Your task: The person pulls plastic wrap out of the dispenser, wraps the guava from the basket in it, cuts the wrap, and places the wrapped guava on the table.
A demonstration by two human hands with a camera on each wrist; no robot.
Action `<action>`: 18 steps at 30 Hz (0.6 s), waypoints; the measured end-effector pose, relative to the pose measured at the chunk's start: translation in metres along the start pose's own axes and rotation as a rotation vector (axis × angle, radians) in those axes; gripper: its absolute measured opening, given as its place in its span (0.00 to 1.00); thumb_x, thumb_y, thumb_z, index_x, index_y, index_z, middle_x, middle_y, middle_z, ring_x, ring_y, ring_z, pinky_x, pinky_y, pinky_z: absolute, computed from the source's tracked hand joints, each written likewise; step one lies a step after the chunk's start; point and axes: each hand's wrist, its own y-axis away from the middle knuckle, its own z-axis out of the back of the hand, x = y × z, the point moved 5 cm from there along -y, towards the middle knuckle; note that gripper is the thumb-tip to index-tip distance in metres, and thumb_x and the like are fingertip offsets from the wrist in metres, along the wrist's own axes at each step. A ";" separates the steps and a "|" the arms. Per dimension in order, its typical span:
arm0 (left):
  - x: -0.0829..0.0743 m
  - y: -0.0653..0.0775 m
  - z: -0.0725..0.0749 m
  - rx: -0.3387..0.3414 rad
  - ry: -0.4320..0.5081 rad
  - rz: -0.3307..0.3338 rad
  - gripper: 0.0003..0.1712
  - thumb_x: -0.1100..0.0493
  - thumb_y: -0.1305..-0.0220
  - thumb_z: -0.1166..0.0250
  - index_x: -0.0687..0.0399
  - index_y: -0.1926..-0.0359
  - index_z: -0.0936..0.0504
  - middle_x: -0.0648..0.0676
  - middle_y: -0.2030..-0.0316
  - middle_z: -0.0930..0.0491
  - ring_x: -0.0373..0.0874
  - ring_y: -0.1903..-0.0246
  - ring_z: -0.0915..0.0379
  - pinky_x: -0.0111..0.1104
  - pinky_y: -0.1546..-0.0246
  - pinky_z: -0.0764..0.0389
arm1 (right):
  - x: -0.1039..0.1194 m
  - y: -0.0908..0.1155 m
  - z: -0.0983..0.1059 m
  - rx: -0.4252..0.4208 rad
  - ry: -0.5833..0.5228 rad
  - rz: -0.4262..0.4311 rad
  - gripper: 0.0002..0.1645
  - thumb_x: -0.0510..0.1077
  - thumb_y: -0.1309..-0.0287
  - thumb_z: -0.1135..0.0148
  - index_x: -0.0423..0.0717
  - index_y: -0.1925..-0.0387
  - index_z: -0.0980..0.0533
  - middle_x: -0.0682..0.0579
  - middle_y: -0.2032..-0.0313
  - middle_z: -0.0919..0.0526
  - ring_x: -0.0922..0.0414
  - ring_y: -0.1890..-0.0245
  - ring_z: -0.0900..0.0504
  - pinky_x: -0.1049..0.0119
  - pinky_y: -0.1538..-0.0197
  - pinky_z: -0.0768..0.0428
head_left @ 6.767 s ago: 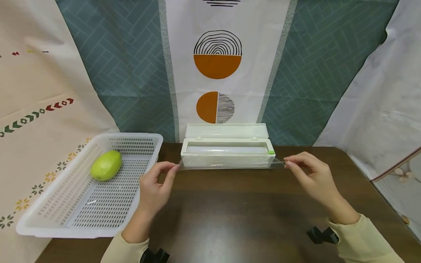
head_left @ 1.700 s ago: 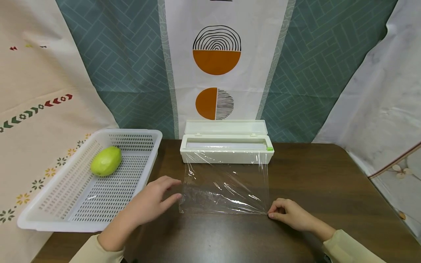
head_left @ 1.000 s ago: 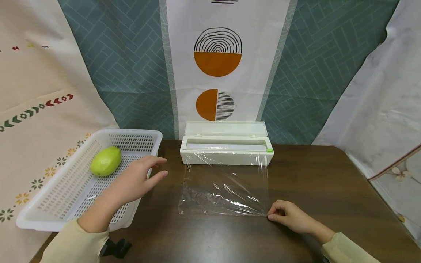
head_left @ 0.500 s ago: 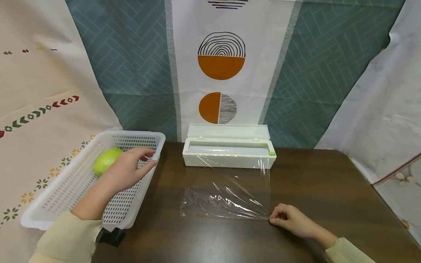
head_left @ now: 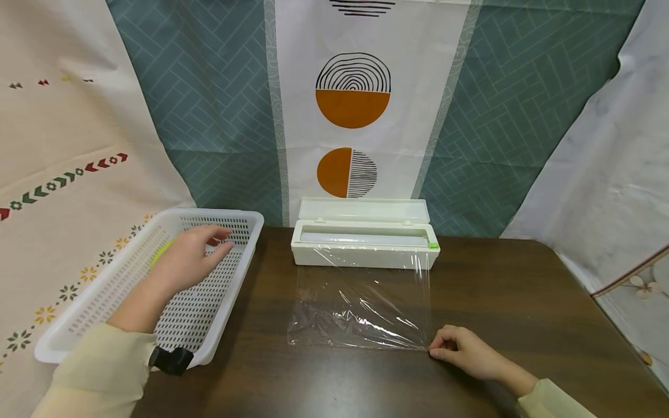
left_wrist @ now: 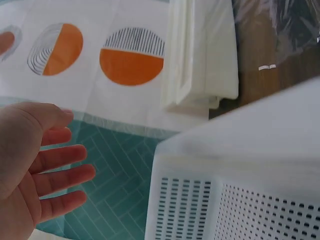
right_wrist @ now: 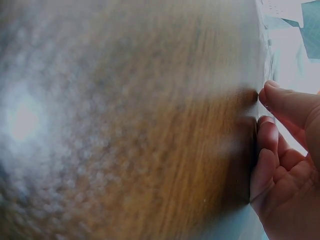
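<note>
Over the white perforated basket (head_left: 245,261), my left hand (head_left: 190,258) hovers with relaxed fingers and nothing in them. It hides most of a yellow-green oval fruit (head_left: 160,252) lying in that basket. In the left wrist view, the left hand (left_wrist: 40,165) has its fingers spread apart. A clear sheet of plastic wrap (head_left: 360,302) stretches from a white wrap dispenser (head_left: 308,254) across the table. Thumb and fingers of my right hand (head_left: 465,351) pinch the sheet's near right corner, down at the tabletop; the right wrist view shows these fingertips (right_wrist: 270,86) against the wood.
The dispenser's lid (head_left: 366,210) stands raised at the back, with the film roll (head_left: 366,238) visible inside. A green slider (head_left: 433,245) sits at its right end. Patterned cloths (head_left: 225,116) hang behind the brown wooden table (head_left: 496,290).
Earlier both hands pinched the film edge close to the dispenser; the film was then drawn toward me. My left hand let go and moved left over the basket, while the right kept its corner.
</note>
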 end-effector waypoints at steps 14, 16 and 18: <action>0.034 -0.004 0.001 0.000 -0.037 0.069 0.20 0.58 0.33 0.45 0.68 0.47 0.25 0.68 0.51 0.23 0.63 0.52 0.27 0.55 0.51 0.28 | 0.002 0.000 -0.001 -0.012 0.006 0.026 0.03 0.44 0.43 0.37 0.54 0.71 0.21 0.63 0.72 0.24 0.73 0.73 0.32 0.74 0.73 0.30; 0.039 -0.005 0.000 0.000 -0.051 0.081 0.21 0.57 0.32 0.45 0.68 0.46 0.26 0.69 0.50 0.24 0.63 0.51 0.28 0.56 0.51 0.29 | 0.002 0.000 -0.001 -0.022 0.010 0.038 0.03 0.43 0.43 0.36 0.54 0.71 0.21 0.63 0.72 0.24 0.73 0.73 0.32 0.74 0.73 0.30; 0.046 -0.005 -0.001 0.004 -0.059 0.095 0.21 0.57 0.32 0.46 0.69 0.44 0.27 0.69 0.49 0.25 0.64 0.50 0.29 0.56 0.50 0.29 | 0.003 -0.001 -0.001 -0.027 0.008 0.046 0.03 0.42 0.44 0.36 0.54 0.71 0.21 0.62 0.72 0.23 0.73 0.73 0.32 0.73 0.73 0.30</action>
